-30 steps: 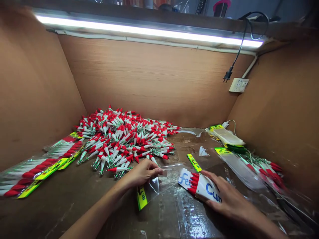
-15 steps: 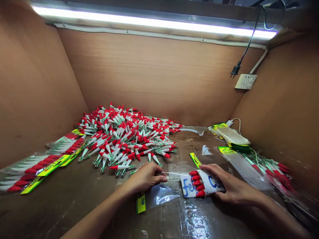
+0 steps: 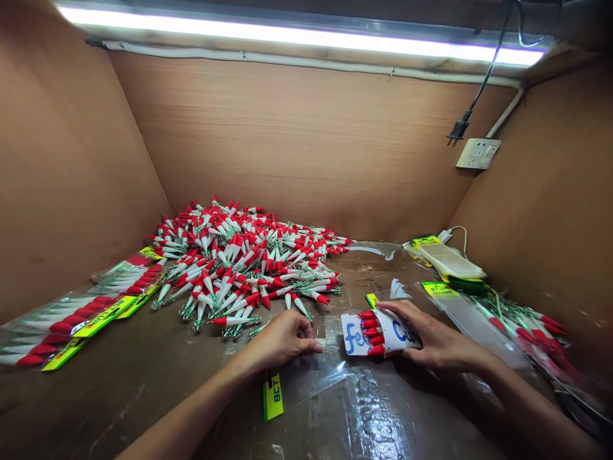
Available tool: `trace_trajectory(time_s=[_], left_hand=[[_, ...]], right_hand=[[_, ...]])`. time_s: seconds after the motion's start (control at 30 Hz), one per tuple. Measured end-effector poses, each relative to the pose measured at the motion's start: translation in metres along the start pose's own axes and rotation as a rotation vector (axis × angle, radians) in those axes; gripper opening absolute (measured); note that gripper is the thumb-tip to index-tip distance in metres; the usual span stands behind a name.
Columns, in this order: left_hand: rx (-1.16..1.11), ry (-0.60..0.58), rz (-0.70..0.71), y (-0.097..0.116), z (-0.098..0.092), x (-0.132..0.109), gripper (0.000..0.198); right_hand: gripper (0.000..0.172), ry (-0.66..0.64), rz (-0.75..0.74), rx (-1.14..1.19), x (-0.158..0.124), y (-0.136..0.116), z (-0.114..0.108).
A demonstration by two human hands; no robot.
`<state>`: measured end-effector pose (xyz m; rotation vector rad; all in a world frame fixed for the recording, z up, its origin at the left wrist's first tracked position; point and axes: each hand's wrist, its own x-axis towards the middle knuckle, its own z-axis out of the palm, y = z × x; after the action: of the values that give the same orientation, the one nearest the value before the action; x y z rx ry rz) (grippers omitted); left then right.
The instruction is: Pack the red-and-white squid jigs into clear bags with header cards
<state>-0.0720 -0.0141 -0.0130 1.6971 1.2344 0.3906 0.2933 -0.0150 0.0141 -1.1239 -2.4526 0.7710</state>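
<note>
Near the front edge of the table (image 3: 143,383), the left hand (image 3: 285,338) pinches the mouth of a clear bag (image 3: 311,378) lying flat; the right hand (image 3: 438,342) grips a paper-wrapped bundle of red-tipped lures (image 3: 371,332) just beside it, with the loose heap (image 3: 244,262) toward the back edge

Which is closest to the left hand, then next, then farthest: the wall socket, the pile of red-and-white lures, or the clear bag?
1. Clear bag, right under the left hand, touching it.
2. Pile of red-and-white lures, just beyond the hand.
3. Wall socket, far back on the right.
</note>
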Motion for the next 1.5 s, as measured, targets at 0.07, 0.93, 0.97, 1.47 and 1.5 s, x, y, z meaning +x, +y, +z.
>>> trace_trajectory(time_s=[0.07,0.93,0.97,1.47,1.5], left_hand=[[-0.02,-0.011,-0.027,0.0,0.001,-0.001,0.043],[0.01,-0.092,-0.076,0.01,-0.004,-0.003,0.044],[-0.002,-0.106,-0.099,0.011,-0.004,-0.004,0.045],[-0.078,-0.163,-0.14,0.006,-0.002,-0.005,0.056],[-0.081,-0.156,-0.138,0.007,-0.001,-0.006,0.056]], right_hand=[[0.089,0.0,-0.007,0.007,-0.001,-0.003,0.005],[0.09,-0.029,-0.037,0.01,-0.004,-0.015,0.008],[0.09,-0.029,-0.04,0.011,-0.004,-0.017,0.009],[0.09,0.023,-0.03,0.011,-0.007,-0.008,0.004],[0.089,0.02,-0.024,0.012,-0.007,-0.008,0.004]])
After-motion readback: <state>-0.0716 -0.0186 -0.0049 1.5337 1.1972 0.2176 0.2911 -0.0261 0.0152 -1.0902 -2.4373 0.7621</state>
